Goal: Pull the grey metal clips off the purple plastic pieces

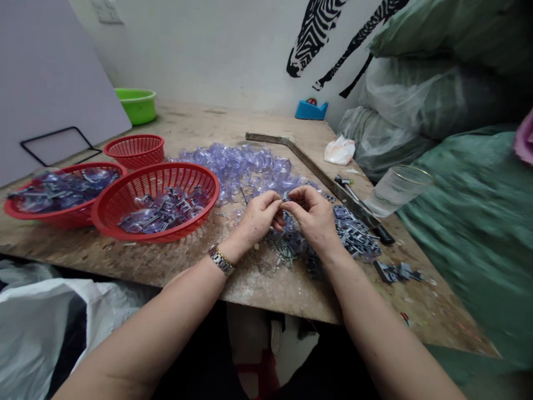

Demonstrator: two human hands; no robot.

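Observation:
My left hand (pixel 261 215) and my right hand (pixel 311 214) meet over the middle of the table. Their fingertips pinch a small grey plastic part (pixel 285 196) between them; most of it is hidden by the fingers. Just behind them spreads a heap of clear, purplish plastic suction cups (pixel 241 164). Beside my right hand is a pile of grey plastic clips (pixel 353 230). Under the hands lie small pale metal-looking pieces (pixel 285 250), too fine to name.
Red baskets with suction-cup parts stand at left, the nearest basket (pixel 208 183) beside the heap. A long bent metal bar (pixel 312 166) crosses the right side, near a glass (pixel 395 191). Green sacks (pixel 458 233) crowd the table's right edge. A tape dispenser (pixel 311 111) sits at the back.

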